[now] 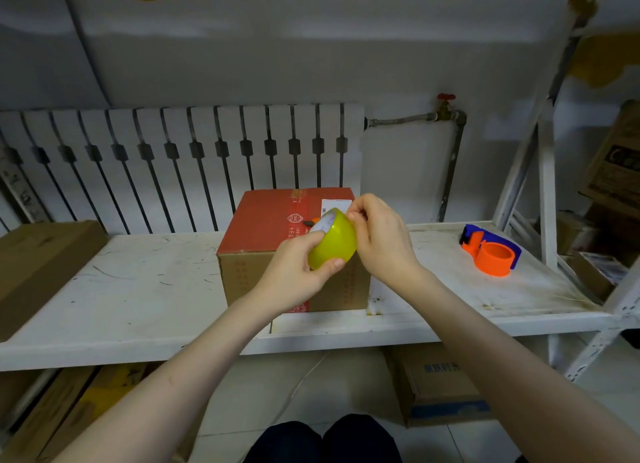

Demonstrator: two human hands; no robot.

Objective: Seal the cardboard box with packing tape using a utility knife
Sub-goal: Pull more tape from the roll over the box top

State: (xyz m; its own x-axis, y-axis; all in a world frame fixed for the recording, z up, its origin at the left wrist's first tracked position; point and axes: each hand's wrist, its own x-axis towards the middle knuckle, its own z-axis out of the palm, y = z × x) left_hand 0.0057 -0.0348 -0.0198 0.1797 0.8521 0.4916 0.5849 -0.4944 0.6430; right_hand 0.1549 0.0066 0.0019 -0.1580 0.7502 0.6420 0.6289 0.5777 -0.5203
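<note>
A cardboard box (263,227) with a red top and red tape stands closed on the white shelf (138,289), in the middle. My left hand (294,272) grips a yellow-green roll of packing tape (334,244) in front of the box, above its near edge. My right hand (381,237) pinches at the roll's upper right rim with fingertips together. A small orange and dark object (311,222) lies on the box top, mostly hidden behind the roll; I cannot tell whether it is the utility knife.
An orange and blue tape dispenser (491,251) lies on the shelf's right side. A flat brown carton (41,265) lies at the left. A radiator (173,164) runs behind. More cartons sit under the shelf (440,386) and at the right (616,164).
</note>
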